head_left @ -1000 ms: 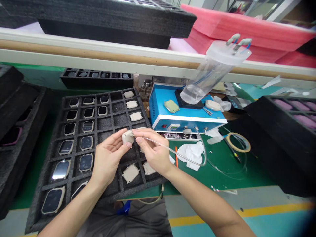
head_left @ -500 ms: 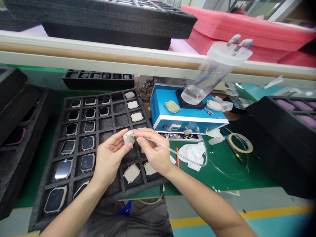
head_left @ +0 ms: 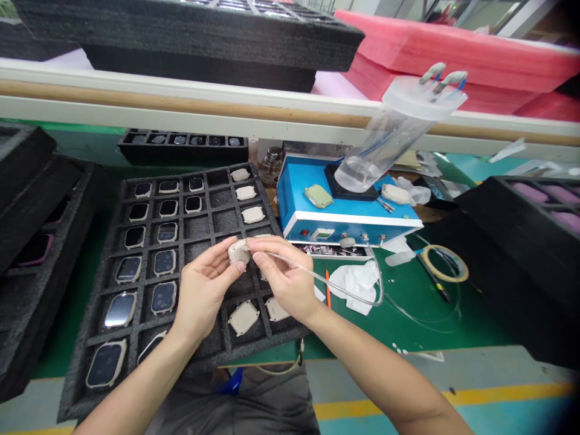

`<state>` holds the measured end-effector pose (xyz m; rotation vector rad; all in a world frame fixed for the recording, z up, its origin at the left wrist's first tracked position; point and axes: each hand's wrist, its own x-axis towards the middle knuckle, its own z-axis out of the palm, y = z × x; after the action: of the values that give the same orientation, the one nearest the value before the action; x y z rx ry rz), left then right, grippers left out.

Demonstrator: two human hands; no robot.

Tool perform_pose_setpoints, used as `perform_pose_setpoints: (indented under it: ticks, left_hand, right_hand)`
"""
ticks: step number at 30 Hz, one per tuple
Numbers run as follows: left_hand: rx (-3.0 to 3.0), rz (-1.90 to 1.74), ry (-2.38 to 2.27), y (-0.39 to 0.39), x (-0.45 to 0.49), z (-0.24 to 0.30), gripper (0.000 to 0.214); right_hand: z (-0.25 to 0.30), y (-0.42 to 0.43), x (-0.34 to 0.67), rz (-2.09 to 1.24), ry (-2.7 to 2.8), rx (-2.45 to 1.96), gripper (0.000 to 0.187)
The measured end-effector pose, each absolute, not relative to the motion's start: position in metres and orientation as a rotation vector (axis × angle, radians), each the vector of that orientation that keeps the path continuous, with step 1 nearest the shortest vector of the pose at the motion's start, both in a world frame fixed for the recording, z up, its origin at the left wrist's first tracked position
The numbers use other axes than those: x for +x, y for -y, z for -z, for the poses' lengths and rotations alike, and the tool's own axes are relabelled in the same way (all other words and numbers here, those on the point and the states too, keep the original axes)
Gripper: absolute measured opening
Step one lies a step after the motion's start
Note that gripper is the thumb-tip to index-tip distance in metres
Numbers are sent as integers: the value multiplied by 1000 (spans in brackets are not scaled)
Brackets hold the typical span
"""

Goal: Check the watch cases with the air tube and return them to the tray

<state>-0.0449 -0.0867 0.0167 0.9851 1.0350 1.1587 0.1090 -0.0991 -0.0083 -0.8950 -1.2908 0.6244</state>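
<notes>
My left hand (head_left: pixel 205 284) is closed on a small beige watch case (head_left: pixel 238 252), gripped between thumb and fingers above the black foam tray (head_left: pixel 198 227). My right hand (head_left: pixel 289 275) pinches the end of a thin clear tube (head_left: pixel 338 292) against the right edge of that case. The tube's tip is hidden by my fingers. Below and around my hands, the tray's left columns hold watches with dark screens (head_left: pixel 164 262). Beige watch cases lying back side up (head_left: pixel 243 318) fill compartments on its right.
The tube loops back to a blue control box (head_left: pixel 290 193), which carries a clear cylinder (head_left: pixel 380 133) and a green watch case (head_left: pixel 318 196). White tissue (head_left: pixel 356 284), an orange stick (head_left: pixel 327 289) and a tape roll (head_left: pixel 443 264) lie on the green mat. Black foam stacks (head_left: pixel 489 266) flank the bench.
The whole view has shifted slightly. Both hands keep the same hold on the watch case and the tube, with no clear movement between them.
</notes>
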Motion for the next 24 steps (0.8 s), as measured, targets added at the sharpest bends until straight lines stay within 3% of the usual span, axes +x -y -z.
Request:
perform_pose_setpoints:
  ticks: [24]
  left_hand:
    - [993, -1146, -1035, 87, -46, -16, 57]
  right_hand:
    - [7, 99, 109, -622, 1297, -905, 14]
